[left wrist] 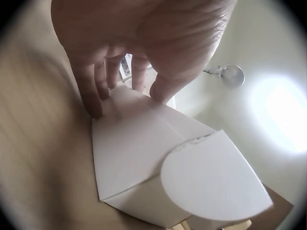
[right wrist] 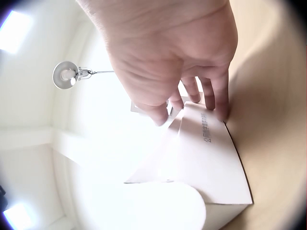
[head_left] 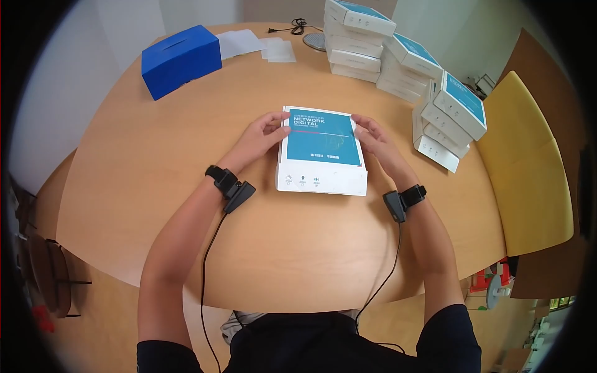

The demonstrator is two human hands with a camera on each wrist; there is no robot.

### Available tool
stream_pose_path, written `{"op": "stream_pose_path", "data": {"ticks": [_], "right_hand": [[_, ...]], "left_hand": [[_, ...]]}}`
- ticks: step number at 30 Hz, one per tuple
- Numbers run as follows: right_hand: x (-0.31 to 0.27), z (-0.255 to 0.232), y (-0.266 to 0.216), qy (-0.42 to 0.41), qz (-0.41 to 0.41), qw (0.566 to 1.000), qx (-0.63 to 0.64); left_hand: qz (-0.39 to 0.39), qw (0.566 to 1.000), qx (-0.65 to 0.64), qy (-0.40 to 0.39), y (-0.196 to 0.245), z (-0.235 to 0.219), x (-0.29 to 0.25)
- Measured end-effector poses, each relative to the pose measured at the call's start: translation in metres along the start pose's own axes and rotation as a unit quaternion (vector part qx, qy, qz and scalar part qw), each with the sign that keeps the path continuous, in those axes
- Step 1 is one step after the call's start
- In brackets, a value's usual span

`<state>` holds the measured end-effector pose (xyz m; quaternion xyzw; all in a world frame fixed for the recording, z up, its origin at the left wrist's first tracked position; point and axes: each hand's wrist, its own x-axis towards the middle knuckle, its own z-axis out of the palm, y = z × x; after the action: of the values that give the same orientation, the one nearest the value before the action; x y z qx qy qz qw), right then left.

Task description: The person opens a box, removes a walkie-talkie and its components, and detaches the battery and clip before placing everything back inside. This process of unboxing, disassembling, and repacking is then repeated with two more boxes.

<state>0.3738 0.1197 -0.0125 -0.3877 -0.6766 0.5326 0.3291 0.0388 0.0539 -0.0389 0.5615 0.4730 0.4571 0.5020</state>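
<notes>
A flat white cardboard box (head_left: 324, 149) with a teal printed top lies on the table, its front panel toward the person. My left hand (head_left: 257, 140) is at its left side; in the left wrist view the fairly straight fingers (left wrist: 88, 93) touch the white side wall and the thumb meets the upper edge. On the opposite side, my right hand (head_left: 377, 142) rests its extended fingers (right wrist: 219, 98) against the wall, the thumb near the top edge. A rounded white flap (left wrist: 216, 179) sticks out at the box's near end. The box's contents are hidden.
Similar boxes stand in stacks (head_left: 354, 46) at the back right, with another stack (head_left: 444, 118) nearer. A blue box (head_left: 181, 60) with a slot and white papers (head_left: 241, 43) lie at the back left. A yellow chair back (head_left: 528, 168) borders the table's right.
</notes>
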Motion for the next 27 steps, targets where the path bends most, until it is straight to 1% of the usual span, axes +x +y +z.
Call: {"op": "stream_pose_path", "data": {"ticks": [3,6,9,12,14,15,17,18,20,21,22,23,24,25,26,27], "right_hand": [[0.002,0.009,0.009,0.032,-0.049,0.998,-0.017],[0.003,0.003,0.009,-0.019,0.009,0.999,-0.032],[0.003,0.005,0.015,0.01,0.038,0.995,-0.09],[-0.001,0.013,0.009,0.031,0.045,0.997,-0.054],[-0.008,0.021,-0.006,0.038,0.069,0.997,0.001],[-0.01,0.024,-0.012,0.041,0.081,0.995,0.028],[-0.004,0.022,-0.013,0.042,0.047,0.991,0.121],[0.0,0.02,-0.014,0.044,0.03,0.984,0.168],[0.0,0.007,-0.02,0.03,0.066,0.972,0.225],[0.0,-0.003,-0.021,0.023,0.082,0.963,0.255],[0.014,-0.016,-0.001,-0.005,0.069,0.957,0.28],[0.019,-0.019,0.001,-0.011,0.089,0.953,0.29],[0.022,-0.023,0.003,-0.017,0.107,0.947,0.301],[0.024,-0.026,0.007,-0.024,0.126,0.941,0.312],[0.025,-0.014,0.002,0.024,0.148,0.938,0.314],[0.023,-0.007,-0.003,0.027,0.153,0.935,0.319]], "left_hand": [[0.028,1.0,-0.003,-0.012,-0.007,0.003,-0.003],[0.045,0.999,-0.016,-0.009,-0.013,0.004,-0.003],[0.052,0.999,-0.015,-0.005,-0.014,0.006,-0.003],[0.04,0.999,-0.02,0.01,-0.01,0.011,-0.009],[0.027,0.999,-0.023,0.021,-0.003,0.012,-0.013],[0.018,0.999,-0.048,0.015,-0.001,0.011,-0.015],[0.0,0.995,-0.095,0.001,0.005,0.01,-0.019],[0.021,0.997,-0.08,0.0,0.01,0.011,-0.02],[0.062,0.997,-0.048,-0.007,0.018,0.018,-0.022],[0.122,0.992,0.027,0.007,0.021,0.021,-0.023],[0.182,0.978,0.102,0.021,0.024,0.025,-0.024],[0.242,0.954,0.175,0.033,0.029,0.029,-0.025],[0.279,0.926,0.251,0.049,0.036,0.032,-0.025],[0.303,0.909,0.28,0.06,0.043,0.037,-0.025],[0.326,0.892,0.306,0.069,0.05,0.041,-0.023],[0.35,0.872,0.333,0.08,0.055,0.043,-0.021]]}}
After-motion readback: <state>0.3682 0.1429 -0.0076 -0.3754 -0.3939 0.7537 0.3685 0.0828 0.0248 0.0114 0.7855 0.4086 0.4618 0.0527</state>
